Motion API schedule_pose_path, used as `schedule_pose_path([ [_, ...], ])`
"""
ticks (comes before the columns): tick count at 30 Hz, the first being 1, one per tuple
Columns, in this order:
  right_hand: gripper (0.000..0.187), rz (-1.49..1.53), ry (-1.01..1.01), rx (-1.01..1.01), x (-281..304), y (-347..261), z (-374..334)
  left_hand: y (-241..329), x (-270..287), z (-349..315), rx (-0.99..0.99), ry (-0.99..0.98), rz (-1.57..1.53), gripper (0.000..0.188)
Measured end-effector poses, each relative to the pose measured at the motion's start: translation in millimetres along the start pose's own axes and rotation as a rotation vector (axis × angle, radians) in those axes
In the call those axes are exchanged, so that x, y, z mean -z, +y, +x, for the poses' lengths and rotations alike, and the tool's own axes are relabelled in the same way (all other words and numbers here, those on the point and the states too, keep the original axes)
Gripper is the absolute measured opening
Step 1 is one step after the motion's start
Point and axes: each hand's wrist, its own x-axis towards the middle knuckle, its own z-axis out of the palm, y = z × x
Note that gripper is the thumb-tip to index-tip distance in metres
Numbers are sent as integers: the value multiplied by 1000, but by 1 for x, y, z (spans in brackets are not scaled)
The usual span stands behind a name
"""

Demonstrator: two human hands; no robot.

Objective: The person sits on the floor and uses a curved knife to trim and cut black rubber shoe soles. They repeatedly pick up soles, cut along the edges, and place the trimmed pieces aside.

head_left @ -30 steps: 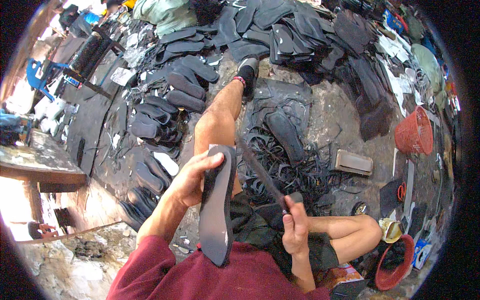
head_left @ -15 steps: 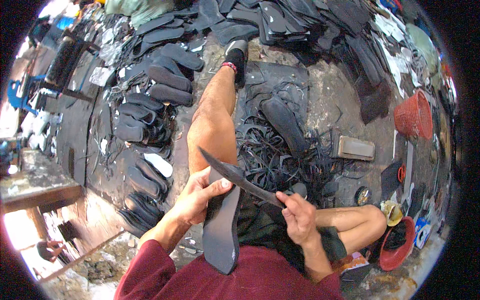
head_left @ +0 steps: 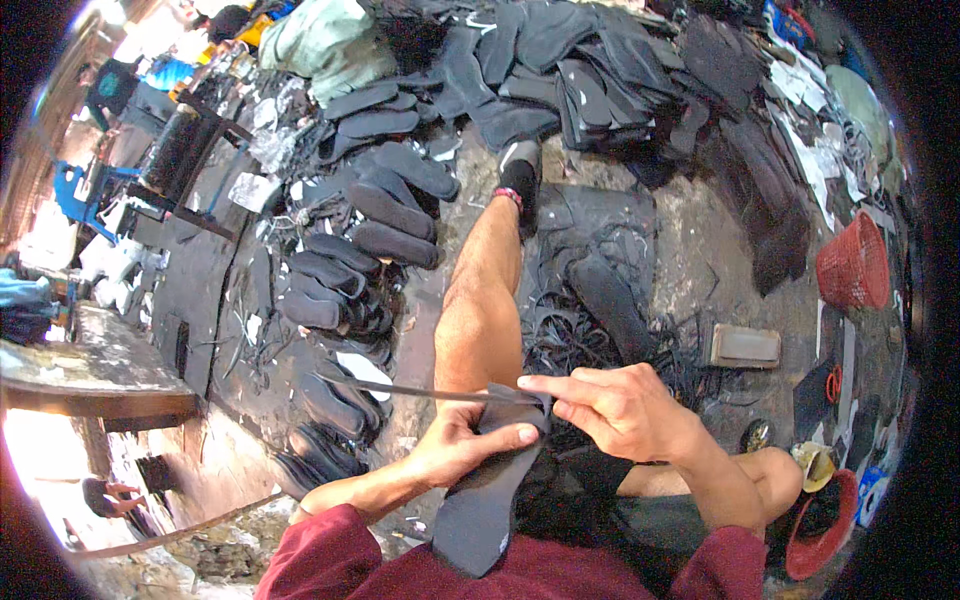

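Note:
My left hand (head_left: 465,447) is closed round a dark grey shoe sole (head_left: 478,510), its thumb pressed on the upper face. The sole slants, its lower end resting against my maroon shirt and its top end over my thigh. A long, thin, dark knife (head_left: 415,391) lies almost level across that top end, its pointed tip reaching out to the left. My right hand (head_left: 640,412) grips the knife's other end, forefinger stretched along it. The fingers hide most of the grip, and I cannot tell whether the edge is in the material.
Dark soles lie in stacks (head_left: 385,205) on the left and in a heap (head_left: 610,70) at the far side. Black trimmings (head_left: 565,335) and a loose sole (head_left: 610,310) lie beyond my lap. A rectangular block (head_left: 745,346), a red basket (head_left: 853,262) and a red basin (head_left: 822,530) stand right.
The knife has swung from a steep slant to nearly level across the sole's top end. My right hand has come up beside that end. The whole view has shifted, with the surroundings lower and farther right.

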Motion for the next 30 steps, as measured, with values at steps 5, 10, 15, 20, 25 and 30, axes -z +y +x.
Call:
schedule_pose_path([
  [5,34,294,77,-43,-3,6,-25,-16,9,14,-25,-314,217,64],
  [10,40,573,778,-382,-27,-19,-94,-15,-7,16,-285,-576,-594,73],
  [15,43,544,1074,-212,-61,-46,-81,24,-100,36,-493,-28,-767,51],
  [20,44,707,908,-377,-66,-33,-127,34,-121,29,-399,71,-757,46],
  [25,39,33,982,-343,-130,-3,-190,28,-125,31,-381,110,-738,45],
  [30,37,-54,947,-344,-126,-14,-187,1,-114,25,-277,196,-593,46],
])
